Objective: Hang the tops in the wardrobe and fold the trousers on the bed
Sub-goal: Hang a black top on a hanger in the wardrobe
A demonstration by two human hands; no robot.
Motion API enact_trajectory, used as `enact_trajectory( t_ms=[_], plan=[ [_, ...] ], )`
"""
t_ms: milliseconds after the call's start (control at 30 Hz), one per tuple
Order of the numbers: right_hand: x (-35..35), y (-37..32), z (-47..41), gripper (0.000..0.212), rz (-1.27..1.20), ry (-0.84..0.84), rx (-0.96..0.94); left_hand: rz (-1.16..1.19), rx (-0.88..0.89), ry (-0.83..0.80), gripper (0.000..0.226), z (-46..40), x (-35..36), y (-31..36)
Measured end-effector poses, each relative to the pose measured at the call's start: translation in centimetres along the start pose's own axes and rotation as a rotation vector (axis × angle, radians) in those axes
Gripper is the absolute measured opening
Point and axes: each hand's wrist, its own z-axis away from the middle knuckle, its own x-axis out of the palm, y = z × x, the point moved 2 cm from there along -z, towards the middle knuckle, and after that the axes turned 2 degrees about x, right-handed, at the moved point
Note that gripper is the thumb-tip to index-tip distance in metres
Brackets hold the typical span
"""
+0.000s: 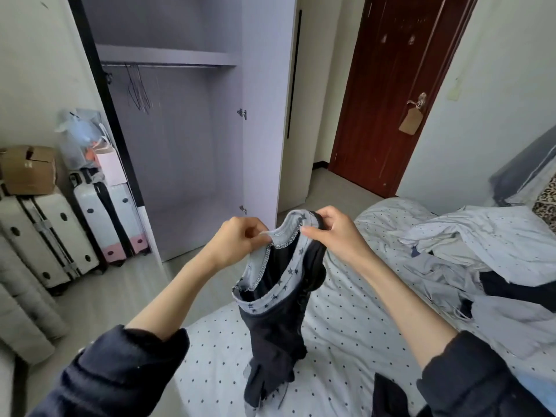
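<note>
1. Nearest: dark navy sleeves pushed up on both forearms, both arms reaching forward over the white polka-dot bedsheet (340,320).
2. A dark navy soft garment with a pale grey star-print lining (270,314) hung upright between the hands, its lower end crumpled on the sheet near the bed's near left edge.
3. Left hand (237,240) pinched the grey turned-out hem at the top, fingers curled on the fabric.
4. Right hand (331,230) pinched the same rim from the right, thumb and fingers closed on the edge. The opening was stretched between the two grips.
5. Handling, as a judgement: light, limp knit, not slippery or fragile, and it sagged wherever unsupported. Best held at the stitched rim, two points apart, as here. Couldn't tell if it was a top or trousers; the rim looked like a waistband.
6. Right, middle distance: a rumpled pile of pale grey and dark clothes (481,266) on the bed, soft and creased.
7. Left: hard-shell white suitcases (60,233), a brown cardboard box (28,170) on top, and a clear plastic bag (79,136).
8. Far: an open pale lilac laminate wardrobe (261,100) with a metal rail (168,65) and thin wire hangers (138,91), no clothes visible inside.
9. Farthest right: a dark red wooden door (391,85) with a tag on the handle.
</note>
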Motion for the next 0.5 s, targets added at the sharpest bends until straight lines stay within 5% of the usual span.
enact_trajectory(
  t_ms=[200,500],
  plan=[
    [3.1,0.1,-0.4,0.019,0.413,-0.016,-0.022,-0.082,0.023,0.039,0.01,-0.3,-2.3,0.2],
    [9.5,-7.5,-6.3,0.019,0.624,0.011,-0.338,-0.308,-0.137,0.056,0.012,0.9,-8.6,-10.5]
  ],
)
